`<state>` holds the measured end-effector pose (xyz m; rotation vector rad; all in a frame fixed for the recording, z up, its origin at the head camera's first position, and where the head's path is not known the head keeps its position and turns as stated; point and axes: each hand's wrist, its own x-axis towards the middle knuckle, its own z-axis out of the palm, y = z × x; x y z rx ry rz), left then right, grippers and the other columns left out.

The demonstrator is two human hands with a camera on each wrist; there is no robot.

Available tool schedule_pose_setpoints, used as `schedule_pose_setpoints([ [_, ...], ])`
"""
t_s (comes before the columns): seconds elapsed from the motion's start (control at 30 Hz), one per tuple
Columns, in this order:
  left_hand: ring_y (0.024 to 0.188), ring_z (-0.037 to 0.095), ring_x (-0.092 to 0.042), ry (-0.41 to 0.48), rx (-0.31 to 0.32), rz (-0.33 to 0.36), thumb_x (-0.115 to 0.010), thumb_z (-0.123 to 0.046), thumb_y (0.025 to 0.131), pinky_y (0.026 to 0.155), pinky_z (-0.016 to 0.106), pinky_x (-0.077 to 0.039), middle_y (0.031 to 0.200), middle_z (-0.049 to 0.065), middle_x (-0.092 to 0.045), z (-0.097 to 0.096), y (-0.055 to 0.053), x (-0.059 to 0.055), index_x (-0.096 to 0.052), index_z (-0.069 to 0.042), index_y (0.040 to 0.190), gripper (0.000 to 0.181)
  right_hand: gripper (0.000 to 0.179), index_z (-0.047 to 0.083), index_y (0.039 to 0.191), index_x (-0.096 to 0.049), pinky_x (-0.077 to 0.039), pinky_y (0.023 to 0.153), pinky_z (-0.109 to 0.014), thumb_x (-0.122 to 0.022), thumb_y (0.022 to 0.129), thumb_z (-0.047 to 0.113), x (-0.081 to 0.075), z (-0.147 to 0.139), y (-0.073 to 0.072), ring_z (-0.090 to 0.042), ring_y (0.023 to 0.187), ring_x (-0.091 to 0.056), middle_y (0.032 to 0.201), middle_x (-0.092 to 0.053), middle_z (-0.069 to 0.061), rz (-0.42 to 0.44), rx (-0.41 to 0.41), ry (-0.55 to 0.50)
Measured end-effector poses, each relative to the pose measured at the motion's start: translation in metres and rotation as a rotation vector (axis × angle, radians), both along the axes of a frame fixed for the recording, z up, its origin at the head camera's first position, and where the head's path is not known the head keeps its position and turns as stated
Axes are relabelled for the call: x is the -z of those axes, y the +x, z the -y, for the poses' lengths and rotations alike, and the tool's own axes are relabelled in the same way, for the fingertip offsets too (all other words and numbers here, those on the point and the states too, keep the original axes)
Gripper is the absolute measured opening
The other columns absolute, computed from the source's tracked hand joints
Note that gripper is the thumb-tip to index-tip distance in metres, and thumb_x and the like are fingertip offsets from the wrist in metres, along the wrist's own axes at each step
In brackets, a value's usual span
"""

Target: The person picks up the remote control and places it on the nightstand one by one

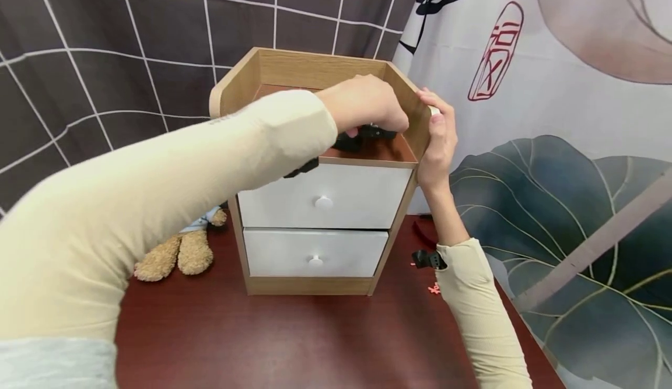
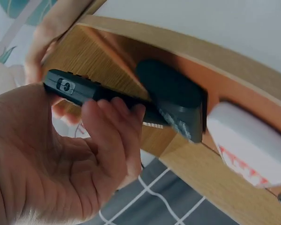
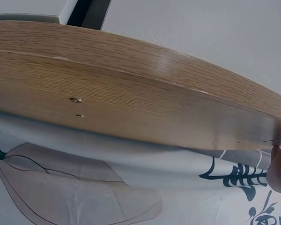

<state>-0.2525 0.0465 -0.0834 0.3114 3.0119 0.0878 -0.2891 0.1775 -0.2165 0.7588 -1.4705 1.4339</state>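
Observation:
A small wood-edged cabinet (image 1: pixel 310 286) with white drawers stands on the dark red table. Over its open top tray, my left hand (image 1: pixel 373 103) holds a slim black device (image 2: pixel 70 86) with small side buttons; its exact kind is unclear. The thumb and fingers pinch it from either side. Beyond it in the tray are a dark rounded object (image 2: pixel 171 89) and a white rounded object (image 2: pixel 248 143) with red marks. My right hand (image 1: pixel 438 138) grips the cabinet's right side panel (image 3: pixel 145 112), its fingers over the upper edge.
Left of the cabinet sits a teddy bear (image 1: pixel 194 252), partly behind my left sleeve. A small coral-coloured piece (image 1: pixel 434 288) lies on the table (image 1: pixel 294 342) near my right wrist. A dark checked curtain (image 1: pixel 157 27) hangs behind, and a white printed curtain (image 1: pixel 567 115) at right.

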Motion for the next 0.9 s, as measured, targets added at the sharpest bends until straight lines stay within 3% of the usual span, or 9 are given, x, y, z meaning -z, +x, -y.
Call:
schedule_pose_setpoints([
  [0.07, 0.109, 0.017, -0.063, -0.065, 0.044, -0.067, -0.046, -0.038, 0.092, 0.089, 0.027, -0.053, 0.145, 0.006, -0.050, -0.005, -0.005, 0.008, -0.058, -0.018, 0.135, 0.049, 0.040, -0.005, 0.118, -0.061, -0.031, 0.118, -0.036, -0.031, 0.096, 0.012, 0.000, 0.001, 0.000, -0.025, 0.133, -0.051, 0.127, -0.064, -0.013, -0.001, -0.006, 0.001],
  [0.2, 0.130, 0.017, -0.052, -0.193, 0.066, -0.165, -0.045, -0.042, 0.096, 0.098, 0.028, -0.050, 0.150, 0.002, -0.048, -0.018, -0.014, 0.022, -0.053, -0.018, 0.144, 0.054, 0.041, -0.007, 0.119, -0.059, -0.031, 0.118, -0.036, -0.031, 0.096, 0.012, -0.001, 0.002, -0.001, -0.026, 0.133, -0.050, 0.128, -0.063, -0.015, 0.003, 0.000, 0.008],
  [0.33, 0.130, 0.015, -0.052, -0.263, 0.040, -0.172, -0.040, -0.046, 0.100, 0.091, 0.027, -0.054, 0.154, -0.002, -0.043, -0.033, -0.020, 0.029, -0.046, -0.023, 0.149, 0.055, 0.042, -0.006, 0.120, -0.059, -0.031, 0.118, -0.036, -0.030, 0.096, 0.013, 0.000, 0.002, 0.000, -0.026, 0.134, -0.050, 0.130, -0.061, -0.016, 0.013, 0.001, 0.011],
  [0.5, 0.126, 0.014, -0.054, -0.309, 0.009, -0.128, -0.038, -0.050, 0.099, 0.088, 0.029, -0.056, 0.155, -0.005, -0.041, -0.038, -0.021, 0.026, -0.043, -0.025, 0.151, 0.057, 0.042, -0.002, 0.120, -0.060, -0.031, 0.118, -0.036, -0.030, 0.095, 0.014, 0.000, 0.002, -0.001, -0.025, 0.135, -0.049, 0.131, -0.060, -0.015, 0.010, -0.023, 0.006],
  [0.73, 0.136, 0.017, -0.045, -0.220, 0.083, -0.197, -0.035, -0.053, 0.099, 0.107, 0.034, -0.042, 0.159, 0.001, -0.037, -0.016, -0.018, 0.004, -0.040, -0.024, 0.152, 0.061, 0.041, -0.005, 0.120, -0.059, -0.029, 0.120, -0.036, -0.030, 0.096, 0.011, 0.000, 0.002, -0.004, -0.026, 0.135, -0.049, 0.130, -0.061, -0.015, -0.012, -0.013, 0.034],
  [0.9, 0.133, 0.022, -0.049, -0.119, 0.174, -0.288, -0.039, -0.052, 0.098, 0.103, 0.038, -0.046, 0.151, 0.006, -0.046, 0.005, -0.016, 0.005, -0.045, -0.016, 0.149, 0.062, 0.041, -0.004, 0.121, -0.059, -0.029, 0.119, -0.035, -0.030, 0.096, 0.012, 0.001, 0.001, -0.002, -0.025, 0.135, -0.048, 0.131, -0.060, -0.015, 0.013, 0.005, 0.031],
])
